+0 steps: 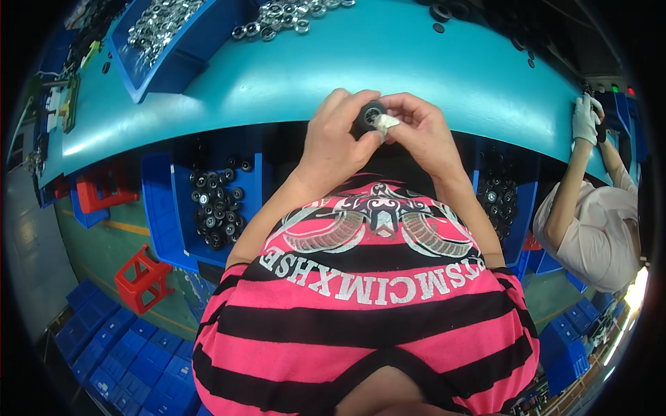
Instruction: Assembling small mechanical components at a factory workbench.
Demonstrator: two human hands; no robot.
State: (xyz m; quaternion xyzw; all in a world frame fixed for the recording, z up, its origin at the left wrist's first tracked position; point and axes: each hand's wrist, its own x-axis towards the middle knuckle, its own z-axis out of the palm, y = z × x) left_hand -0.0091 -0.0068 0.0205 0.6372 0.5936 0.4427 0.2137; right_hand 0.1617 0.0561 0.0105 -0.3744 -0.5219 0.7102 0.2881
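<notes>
You wear a short-sleeved shirt [361,326] in bright pink with broad black bands running across it. Above those bands, toward the teal desk [291,83], sits a printed emblem of two curled silver horns either side of a small pointed crest, and just below the emblem a curved row of white block letters arcs across the chest. Your forearms are bare from the sleeve edges up to the desk, with no gloves, watch or rings showing on your left hand [333,145] or right hand [423,135].
</notes>
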